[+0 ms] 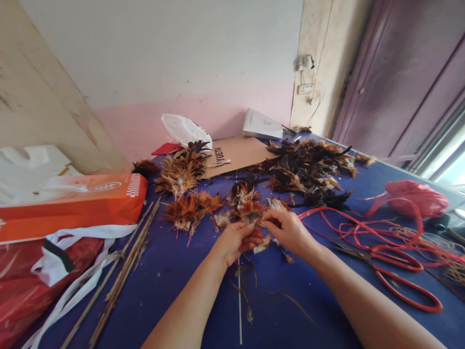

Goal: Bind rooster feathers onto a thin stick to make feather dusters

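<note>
Both my hands meet over the middle of a blue table (174, 271). My left hand (236, 241) is curled closed around a small bunch of brown and orange feathers (250, 212). My right hand (288, 230) pinches the same bunch from the right, fingers pressed together. A thin stick (240, 305) runs from under my left hand toward the near edge. More feather bunches (191, 208) lie just left of my hands, and a large dark heap of feathers (308, 169) lies beyond to the right.
Red-handled scissors (403, 278) and tangled red cord (366, 228) lie at right, with a red bag (417, 196) behind. Thin sticks (123, 271) and an orange box (72, 203) are at left, over red and white bags (43, 276). Cardboard (236, 152) lies at the back.
</note>
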Demonstrator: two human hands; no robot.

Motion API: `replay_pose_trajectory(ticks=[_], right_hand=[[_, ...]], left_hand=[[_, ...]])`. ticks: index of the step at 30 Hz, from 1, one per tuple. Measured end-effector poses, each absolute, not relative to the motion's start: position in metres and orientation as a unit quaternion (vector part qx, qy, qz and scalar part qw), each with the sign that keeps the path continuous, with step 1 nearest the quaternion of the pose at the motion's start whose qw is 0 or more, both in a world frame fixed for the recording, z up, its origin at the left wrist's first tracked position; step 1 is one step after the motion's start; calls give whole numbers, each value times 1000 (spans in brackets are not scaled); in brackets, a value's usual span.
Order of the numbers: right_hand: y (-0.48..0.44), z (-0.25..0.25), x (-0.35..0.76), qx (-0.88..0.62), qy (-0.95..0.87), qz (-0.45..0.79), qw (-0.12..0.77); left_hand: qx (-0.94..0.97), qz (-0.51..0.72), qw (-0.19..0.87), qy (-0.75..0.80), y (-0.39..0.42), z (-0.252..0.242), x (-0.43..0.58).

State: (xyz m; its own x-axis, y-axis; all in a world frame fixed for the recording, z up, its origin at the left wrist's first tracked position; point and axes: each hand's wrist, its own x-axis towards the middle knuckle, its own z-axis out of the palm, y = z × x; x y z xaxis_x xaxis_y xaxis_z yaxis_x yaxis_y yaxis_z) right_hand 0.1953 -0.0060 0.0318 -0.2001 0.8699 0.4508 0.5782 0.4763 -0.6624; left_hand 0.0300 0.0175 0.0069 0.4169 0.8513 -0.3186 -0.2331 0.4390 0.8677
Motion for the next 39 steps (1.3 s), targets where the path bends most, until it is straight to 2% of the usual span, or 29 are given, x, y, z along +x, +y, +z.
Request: replay_pose_trajectory(ticks=[7,17,25,30,33,39], right_hand=[[-2,29,204,-481,-776,208,350],[-7,43,212,-499,-809,73,303],[-9,42,211,-548,-801,-34,239],[-8,42,215,-533,-798,19,279],[-10,45,217,-506,-814,64,277],[-21,51,204,-403,-881,9,247]], left_hand=[[406,393,708,423,19,8,28],[520,379,621,446,19,2,28],[579,322,637,394,8,12,34],[521,357,647,428,16,6,30],[525,362,596,488,24,1,27],[606,307,540,496,19,-9,35]])
